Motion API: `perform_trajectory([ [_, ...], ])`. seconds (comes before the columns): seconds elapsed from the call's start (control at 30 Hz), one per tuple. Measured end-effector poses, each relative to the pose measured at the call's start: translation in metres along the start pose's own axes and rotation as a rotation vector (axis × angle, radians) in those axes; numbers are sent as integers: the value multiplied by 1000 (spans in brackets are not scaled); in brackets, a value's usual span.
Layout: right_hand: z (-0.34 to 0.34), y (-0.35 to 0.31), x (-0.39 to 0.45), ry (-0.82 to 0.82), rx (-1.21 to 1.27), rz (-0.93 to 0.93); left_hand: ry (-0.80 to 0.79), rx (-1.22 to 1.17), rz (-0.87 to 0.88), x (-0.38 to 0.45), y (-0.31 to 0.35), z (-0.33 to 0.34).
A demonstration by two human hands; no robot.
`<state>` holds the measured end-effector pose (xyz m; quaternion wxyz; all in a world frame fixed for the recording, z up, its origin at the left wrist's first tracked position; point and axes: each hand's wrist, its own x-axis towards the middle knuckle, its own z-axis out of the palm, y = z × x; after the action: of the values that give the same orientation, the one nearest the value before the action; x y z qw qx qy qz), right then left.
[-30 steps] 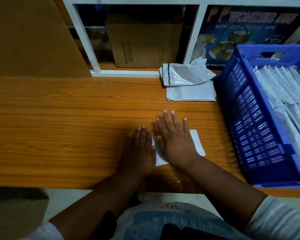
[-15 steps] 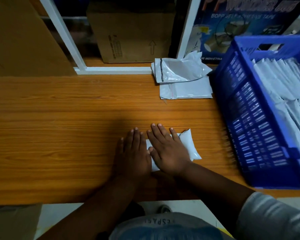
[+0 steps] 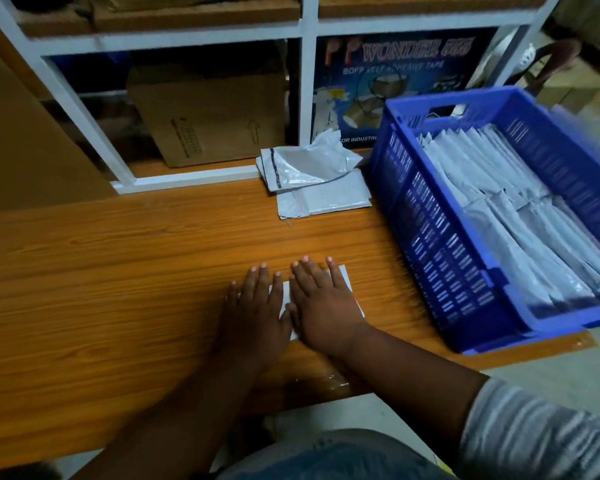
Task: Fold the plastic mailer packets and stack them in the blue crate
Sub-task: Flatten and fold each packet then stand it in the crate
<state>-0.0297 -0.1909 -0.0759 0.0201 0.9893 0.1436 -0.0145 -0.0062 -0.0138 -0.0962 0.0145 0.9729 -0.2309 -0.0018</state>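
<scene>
A small folded white mailer packet lies on the wooden table, mostly hidden under my hands. My left hand presses flat on its left part with straight fingers. My right hand lies flat on its right part, fingers spread. The blue crate stands to the right, holding several rows of folded white packets. Two unfolded grey-white mailers lie at the back of the table, beside the crate's left wall.
A white-framed shelf rises behind the table, with a cardboard box and a dark tape carton inside. A brown board leans at the left. The table's near edge runs just below my wrists.
My hands stay flat on the packet; less of it shows past my right hand now. The camera has tilted up and moved, showing more of the shelf.
</scene>
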Motion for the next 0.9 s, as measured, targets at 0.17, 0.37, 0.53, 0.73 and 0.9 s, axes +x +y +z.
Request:
perform_trajectory([
  [0.17, 22, 9, -2, 20, 122, -15, 42, -1, 6, 2, -2, 10],
  [0.37, 31, 14, 2, 45, 173, -19, 23, 7, 8, 3, -3, 15],
  [0.53, 29, 26, 4, 78, 486, 14, 10, -25, 9, 1, -5, 15],
  [0.73, -11, 51, -7, 219, 1304, 419, -94, 29, -41, 1, 3, -3],
  [0.9, -14, 38, -47, 99, 273, 26, -13, -11, 26, -11, 18, -12],
])
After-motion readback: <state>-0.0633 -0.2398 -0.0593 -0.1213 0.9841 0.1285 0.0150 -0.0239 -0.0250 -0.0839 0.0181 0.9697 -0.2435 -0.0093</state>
